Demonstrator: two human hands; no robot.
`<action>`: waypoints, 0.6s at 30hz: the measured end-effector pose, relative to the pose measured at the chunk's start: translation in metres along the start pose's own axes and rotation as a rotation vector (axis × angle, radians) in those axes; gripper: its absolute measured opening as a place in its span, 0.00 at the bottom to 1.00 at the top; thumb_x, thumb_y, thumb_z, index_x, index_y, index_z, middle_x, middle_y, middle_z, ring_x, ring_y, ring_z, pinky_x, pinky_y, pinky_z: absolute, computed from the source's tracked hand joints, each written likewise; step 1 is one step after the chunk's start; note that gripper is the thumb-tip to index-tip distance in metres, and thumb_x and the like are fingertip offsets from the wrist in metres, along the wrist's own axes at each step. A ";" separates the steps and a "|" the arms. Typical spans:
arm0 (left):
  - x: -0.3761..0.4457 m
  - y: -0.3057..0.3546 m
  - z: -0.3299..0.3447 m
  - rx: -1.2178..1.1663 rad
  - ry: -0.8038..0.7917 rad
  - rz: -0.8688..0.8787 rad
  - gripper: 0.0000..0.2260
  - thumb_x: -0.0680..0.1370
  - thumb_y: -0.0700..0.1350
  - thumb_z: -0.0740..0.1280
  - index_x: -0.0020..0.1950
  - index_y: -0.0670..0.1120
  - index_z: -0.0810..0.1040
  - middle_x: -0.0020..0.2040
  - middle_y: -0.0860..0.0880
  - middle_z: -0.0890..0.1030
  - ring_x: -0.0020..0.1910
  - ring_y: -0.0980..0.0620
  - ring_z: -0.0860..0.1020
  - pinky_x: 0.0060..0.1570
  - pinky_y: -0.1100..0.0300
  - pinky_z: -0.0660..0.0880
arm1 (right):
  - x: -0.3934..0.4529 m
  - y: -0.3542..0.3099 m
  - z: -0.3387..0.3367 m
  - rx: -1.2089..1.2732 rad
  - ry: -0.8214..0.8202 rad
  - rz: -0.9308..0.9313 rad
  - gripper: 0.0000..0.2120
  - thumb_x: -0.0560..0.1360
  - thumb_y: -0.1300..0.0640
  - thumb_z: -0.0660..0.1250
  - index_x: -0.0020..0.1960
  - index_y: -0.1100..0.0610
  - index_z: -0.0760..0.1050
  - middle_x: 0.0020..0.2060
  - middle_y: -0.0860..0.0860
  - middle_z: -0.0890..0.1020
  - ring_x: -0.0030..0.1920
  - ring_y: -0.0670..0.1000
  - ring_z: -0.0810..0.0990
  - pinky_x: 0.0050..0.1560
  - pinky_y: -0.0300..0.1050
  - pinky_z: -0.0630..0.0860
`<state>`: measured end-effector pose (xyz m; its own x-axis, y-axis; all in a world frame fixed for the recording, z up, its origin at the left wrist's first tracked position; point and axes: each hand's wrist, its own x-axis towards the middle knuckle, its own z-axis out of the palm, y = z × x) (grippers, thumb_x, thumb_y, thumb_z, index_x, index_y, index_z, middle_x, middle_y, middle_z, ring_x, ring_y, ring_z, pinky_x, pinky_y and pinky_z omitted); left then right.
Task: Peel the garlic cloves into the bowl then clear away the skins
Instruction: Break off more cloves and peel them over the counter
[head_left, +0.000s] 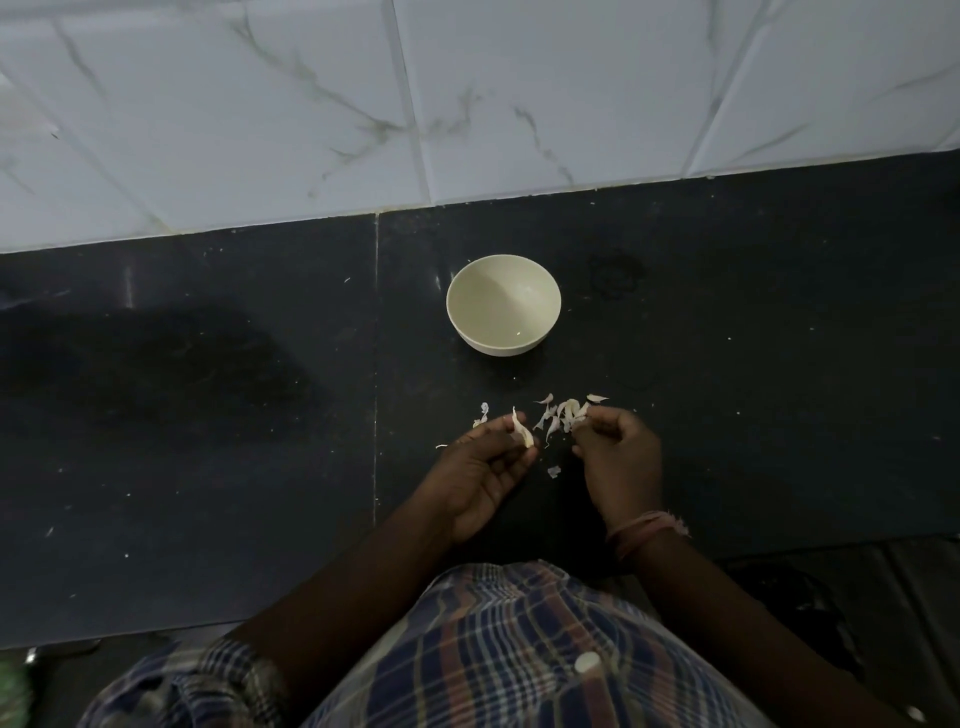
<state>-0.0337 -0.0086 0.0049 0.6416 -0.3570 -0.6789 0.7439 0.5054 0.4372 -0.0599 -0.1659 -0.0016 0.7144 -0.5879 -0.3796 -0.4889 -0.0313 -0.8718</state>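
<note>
A garlic clove (522, 430), partly skinned, sits pinched in the fingertips of the left hand (485, 475), near the middle of the dark counter (208, 415). Just right of it, the right hand (618, 460) has its fingers curled around a bit of skin at their tips. Loose skins (563, 411) lie scattered on the counter beyond and between the two hands, with one scrap (554, 471) nearer, in the gap between them. Farther back stands the pale bowl (503, 304), upright; whether anything lies inside it is hard to tell. A band (644, 530) circles the right wrist. White marbled tiles (467, 104) rise behind the counter.
</note>
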 end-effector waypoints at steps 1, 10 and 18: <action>0.001 0.000 0.000 0.001 0.008 -0.001 0.11 0.81 0.31 0.63 0.60 0.39 0.80 0.48 0.42 0.83 0.47 0.50 0.83 0.44 0.62 0.82 | -0.003 -0.001 0.000 -0.075 -0.014 -0.070 0.08 0.77 0.60 0.72 0.55 0.54 0.81 0.48 0.47 0.83 0.47 0.43 0.82 0.52 0.42 0.79; 0.003 -0.002 0.000 0.071 -0.001 0.064 0.08 0.79 0.30 0.65 0.54 0.38 0.82 0.51 0.40 0.84 0.51 0.47 0.84 0.50 0.60 0.82 | -0.020 0.003 0.011 -0.238 -0.210 -0.360 0.05 0.76 0.60 0.73 0.51 0.55 0.85 0.46 0.46 0.84 0.48 0.41 0.81 0.53 0.39 0.78; 0.000 0.000 0.006 0.218 0.094 0.187 0.05 0.78 0.32 0.68 0.53 0.35 0.82 0.50 0.36 0.85 0.49 0.43 0.86 0.51 0.54 0.84 | -0.020 -0.003 0.014 -0.216 -0.234 -0.311 0.02 0.76 0.55 0.73 0.47 0.54 0.83 0.41 0.44 0.84 0.43 0.39 0.81 0.44 0.35 0.77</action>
<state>-0.0325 -0.0131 0.0083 0.7585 -0.1946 -0.6219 0.6439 0.3709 0.6692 -0.0653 -0.1428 0.0039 0.9259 -0.3259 -0.1909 -0.3083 -0.3601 -0.8805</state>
